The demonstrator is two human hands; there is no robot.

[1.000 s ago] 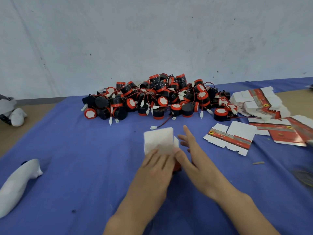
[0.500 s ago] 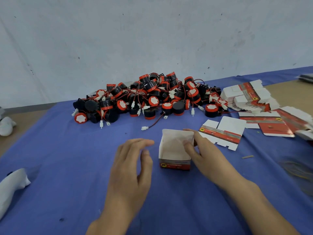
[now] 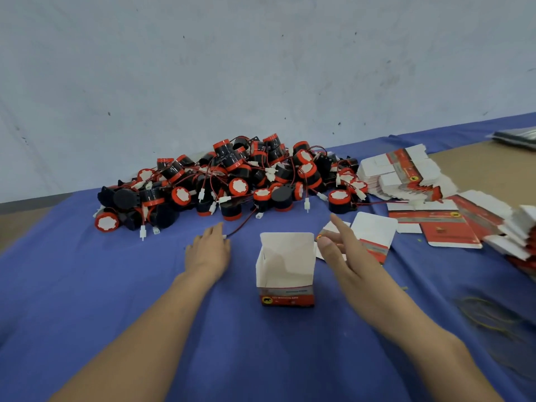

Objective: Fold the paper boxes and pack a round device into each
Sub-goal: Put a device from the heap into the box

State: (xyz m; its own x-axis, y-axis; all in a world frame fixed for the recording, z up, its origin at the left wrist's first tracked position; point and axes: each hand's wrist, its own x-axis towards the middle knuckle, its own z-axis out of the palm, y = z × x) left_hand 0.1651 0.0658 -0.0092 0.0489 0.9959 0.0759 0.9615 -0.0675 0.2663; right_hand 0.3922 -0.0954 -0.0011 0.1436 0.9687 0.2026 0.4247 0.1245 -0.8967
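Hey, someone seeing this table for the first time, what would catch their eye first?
The heap of black-and-red round devices, wires tangled, at the back of the blue cloth. Then the open paper box standing upright at centre front, the left hand stretched toward the heap, the right hand open beside the box. Flat box blanks lie stacked at the right.

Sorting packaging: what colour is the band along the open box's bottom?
Red, on the box, clearest in the head view.

A folded paper box [image 3: 285, 269] stands upright and open-topped on the blue cloth [image 3: 87, 285]. Beyond the box lies the device pile [image 3: 232, 178]. The left hand [image 3: 209, 250] reaches left of the box, the right hand [image 3: 345, 250] just right, fingers extended.
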